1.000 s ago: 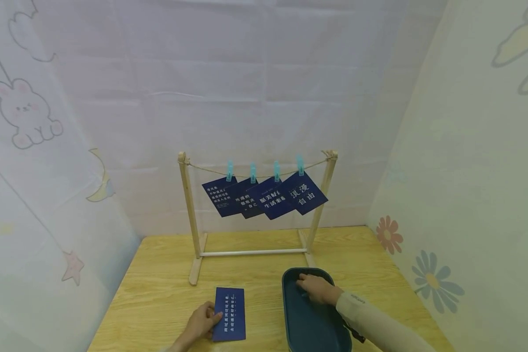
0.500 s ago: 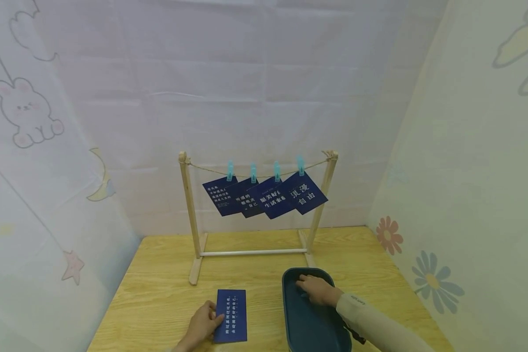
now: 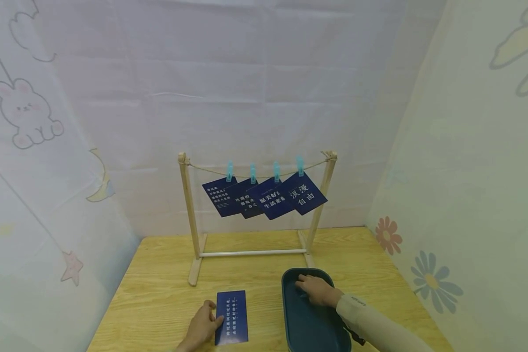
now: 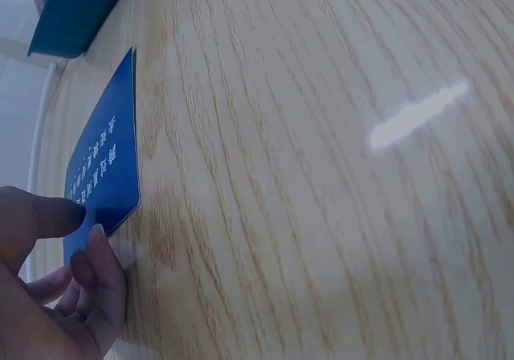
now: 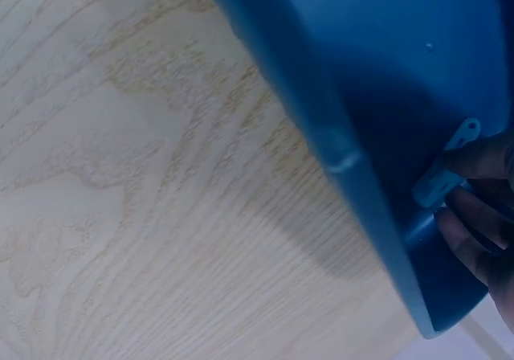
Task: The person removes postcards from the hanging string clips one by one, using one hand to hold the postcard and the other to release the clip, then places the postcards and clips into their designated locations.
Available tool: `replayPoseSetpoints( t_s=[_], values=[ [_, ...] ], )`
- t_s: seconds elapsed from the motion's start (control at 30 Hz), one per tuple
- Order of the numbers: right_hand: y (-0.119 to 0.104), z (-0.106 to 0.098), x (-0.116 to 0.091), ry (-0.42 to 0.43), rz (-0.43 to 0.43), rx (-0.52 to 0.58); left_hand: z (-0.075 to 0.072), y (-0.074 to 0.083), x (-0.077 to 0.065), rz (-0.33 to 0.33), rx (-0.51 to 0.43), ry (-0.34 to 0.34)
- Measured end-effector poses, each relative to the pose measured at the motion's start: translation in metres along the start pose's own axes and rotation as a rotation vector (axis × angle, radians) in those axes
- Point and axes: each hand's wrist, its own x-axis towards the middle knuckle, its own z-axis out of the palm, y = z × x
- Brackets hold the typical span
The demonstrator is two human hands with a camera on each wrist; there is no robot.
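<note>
My left hand point(image 3: 202, 323) pinches a dark blue card point(image 3: 231, 318) at its left edge, just over the table. White characters run across the card. In the left wrist view the thumb point(image 4: 48, 215) lies on the card's printed face and the other fingers curl behind the near edge. My right hand point(image 3: 318, 289) reaches into the far end of a dark teal tray point(image 3: 286, 313). There, as the right wrist view shows, its thumb and fingers grip a light blue clothespin point(image 5: 440, 182) low against the tray's floor. The palm is mostly out of that view.
Behind the hands stands a wooden rack point(image 3: 188, 205) with a string point(image 3: 207, 170) tied between its posts. Several blue cards point(image 3: 302, 193) hang from it by light blue clothespins point(image 3: 300, 166), overlapping one another. Printed cloth walls surround the wooden table point(image 3: 158, 274).
The left hand and its card have shifted slightly right and toward the near edge, and the card's tilt differs a little. The right hand stays in the tray at the same spot.
</note>
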Motion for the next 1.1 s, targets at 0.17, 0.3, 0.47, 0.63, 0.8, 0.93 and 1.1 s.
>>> replayPoseSetpoints(
  t_s=[0.17, 0.3, 0.47, 0.63, 0.8, 0.93, 1.1],
  values=[
    [0.000, -0.002, 0.003, 0.027, -0.023, -0.004, 0.000, -0.002, 0.000, 0.004, -0.004, 0.003],
    [0.001, -0.006, 0.004, 0.041, -0.037, -0.001, -0.001, -0.003, 0.001, 0.005, -0.011, 0.013],
    [0.007, -0.021, 0.006, 0.121, -0.044, 0.068, -0.003, -0.003, 0.002, -0.010, -0.057, 0.034],
    [0.016, -0.042, 0.010, 0.232, -0.063, 0.160, -0.011, -0.001, 0.010, -0.039, -0.126, 0.037],
    [0.019, -0.060, 0.013, 0.295, -0.067, 0.205, -0.033, 0.010, 0.029, -0.047, -0.274, 0.036],
    [0.018, -0.067, 0.014, 0.299, -0.073, 0.224, -0.046, 0.020, 0.039, -0.037, -0.344, 0.071],
    [0.015, -0.078, 0.017, 0.310, -0.086, 0.224, -0.045, 0.022, 0.041, -0.052, -0.386, 0.037]
  ],
)
